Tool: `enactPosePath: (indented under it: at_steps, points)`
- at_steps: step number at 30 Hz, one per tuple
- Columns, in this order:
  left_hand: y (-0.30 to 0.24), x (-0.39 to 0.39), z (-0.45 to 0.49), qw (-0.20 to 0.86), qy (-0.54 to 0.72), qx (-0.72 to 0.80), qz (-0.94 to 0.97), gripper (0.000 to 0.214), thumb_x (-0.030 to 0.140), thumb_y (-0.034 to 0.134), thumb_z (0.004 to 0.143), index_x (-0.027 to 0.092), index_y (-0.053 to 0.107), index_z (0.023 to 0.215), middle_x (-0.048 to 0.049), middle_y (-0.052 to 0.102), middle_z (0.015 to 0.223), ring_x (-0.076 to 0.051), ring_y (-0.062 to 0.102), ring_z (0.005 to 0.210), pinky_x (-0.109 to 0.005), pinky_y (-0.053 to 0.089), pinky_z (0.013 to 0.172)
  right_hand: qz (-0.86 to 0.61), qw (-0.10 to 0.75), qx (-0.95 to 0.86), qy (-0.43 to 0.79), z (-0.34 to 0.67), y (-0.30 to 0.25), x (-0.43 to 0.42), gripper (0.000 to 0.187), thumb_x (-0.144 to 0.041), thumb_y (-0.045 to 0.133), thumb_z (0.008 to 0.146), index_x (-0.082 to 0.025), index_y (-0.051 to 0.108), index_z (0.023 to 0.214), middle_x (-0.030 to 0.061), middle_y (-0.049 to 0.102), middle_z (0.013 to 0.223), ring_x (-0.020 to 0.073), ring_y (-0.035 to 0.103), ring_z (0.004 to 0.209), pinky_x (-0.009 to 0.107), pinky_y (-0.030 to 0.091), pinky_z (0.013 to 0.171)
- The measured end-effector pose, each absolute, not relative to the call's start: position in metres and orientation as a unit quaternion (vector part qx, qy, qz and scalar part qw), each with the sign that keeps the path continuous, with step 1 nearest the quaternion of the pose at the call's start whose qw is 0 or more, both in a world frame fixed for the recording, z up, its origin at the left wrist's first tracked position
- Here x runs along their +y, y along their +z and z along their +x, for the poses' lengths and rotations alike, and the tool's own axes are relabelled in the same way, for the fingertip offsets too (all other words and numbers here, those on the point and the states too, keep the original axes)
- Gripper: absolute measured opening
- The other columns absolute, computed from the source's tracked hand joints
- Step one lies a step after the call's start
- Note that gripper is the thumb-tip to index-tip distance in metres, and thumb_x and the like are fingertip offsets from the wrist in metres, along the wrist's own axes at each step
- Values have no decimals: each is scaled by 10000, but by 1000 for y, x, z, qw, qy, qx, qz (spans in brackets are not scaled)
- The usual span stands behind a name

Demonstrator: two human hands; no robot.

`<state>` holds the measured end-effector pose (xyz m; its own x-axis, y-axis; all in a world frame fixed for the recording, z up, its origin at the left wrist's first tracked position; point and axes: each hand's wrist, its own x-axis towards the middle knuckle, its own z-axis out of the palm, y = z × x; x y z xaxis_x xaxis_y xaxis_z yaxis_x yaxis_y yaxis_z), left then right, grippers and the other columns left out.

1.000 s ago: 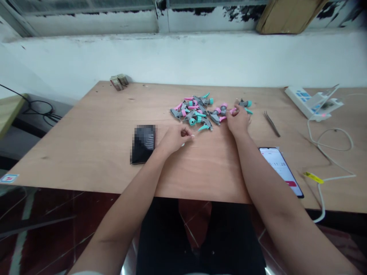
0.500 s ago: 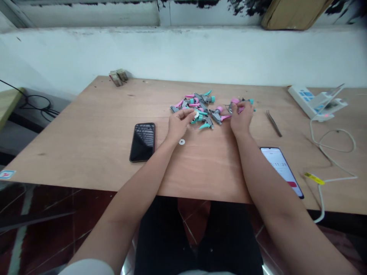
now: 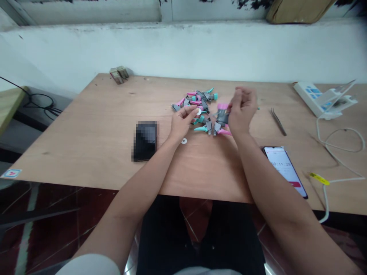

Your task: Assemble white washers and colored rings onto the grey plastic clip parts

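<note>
My left hand (image 3: 182,123) is closed in a pinch on a small white washer (image 3: 198,111), a flat ring at its fingertips. A second white washer (image 3: 184,141) lies on the table beside the left wrist. To the right, my right hand (image 3: 243,110) has its fingers curled, seemingly around a pink-and-grey spray trigger head (image 3: 223,114) that is smeared by motion; its grip is partly hidden. Between and beyond the hands lies a loose pile of spray trigger heads (image 3: 197,100) in grey with pink or teal parts. One with a teal lever (image 3: 202,129) lies nearest me.
A dark phone (image 3: 145,141), partly pixelated, lies left of my left arm. Tweezers (image 3: 278,122) and a lit phone (image 3: 283,168) are at the right. Farther right stands a white power strip (image 3: 311,99) with a looping cable. A small stack of blocks (image 3: 119,75) sits at the back left.
My right hand has lifted slightly and curled, with a pink-and-grey trigger head now blurred beside it. Nearby heads have shifted towards me. The left hand still pinches the washer.
</note>
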<state>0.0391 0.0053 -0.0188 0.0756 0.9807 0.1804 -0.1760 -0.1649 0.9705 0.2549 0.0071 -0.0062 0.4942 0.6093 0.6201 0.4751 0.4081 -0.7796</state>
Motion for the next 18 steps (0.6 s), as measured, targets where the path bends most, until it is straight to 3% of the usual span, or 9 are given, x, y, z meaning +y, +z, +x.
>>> enactPosePath:
  at_steps: [3,7,10,12,14,18]
  points:
    - [-14,6,37,536,580,401,464,214,250,813,947,183,791,1149,-65,824,1121,-131,754,917,-248,606,833,-515,555,-619,210,227,8,-14,650,-850,474,995,-265,723,1128,58,681,814,244,683,744,389,550,650]
    - [-11,8,29,530,619,407,412,224,253,782,981,191,760,1196,-63,806,1152,-124,740,951,-241,609,852,-422,297,-738,435,217,18,-36,509,-764,820,807,-258,805,855,-3,660,669,185,621,669,322,510,587]
    - [-11,7,26,528,620,410,410,263,288,783,986,190,743,1226,-68,792,1175,-132,736,975,-245,603,841,-406,134,-743,515,231,16,-38,467,-701,868,791,-237,860,847,-25,599,564,129,488,537,291,405,504]
    - [-13,8,27,530,614,408,419,288,312,799,975,193,738,1229,-71,785,1175,-135,731,948,-252,602,816,-446,71,-716,532,242,12,-32,524,-727,827,823,-214,886,910,-19,588,547,109,408,486,286,314,465]
    - [-14,9,28,531,609,403,430,312,329,819,957,196,738,1226,-71,784,1152,-140,727,918,-265,607,798,-487,101,-699,514,248,5,-25,533,-735,813,824,-210,879,892,-12,607,570,103,398,478,283,281,463]
    - [-15,8,30,527,594,401,456,313,342,835,937,205,745,1205,-62,785,1100,-145,723,898,-271,611,788,-522,305,-694,390,239,-8,-11,509,-695,768,849,-208,771,702,-32,563,522,108,402,475,289,299,483]
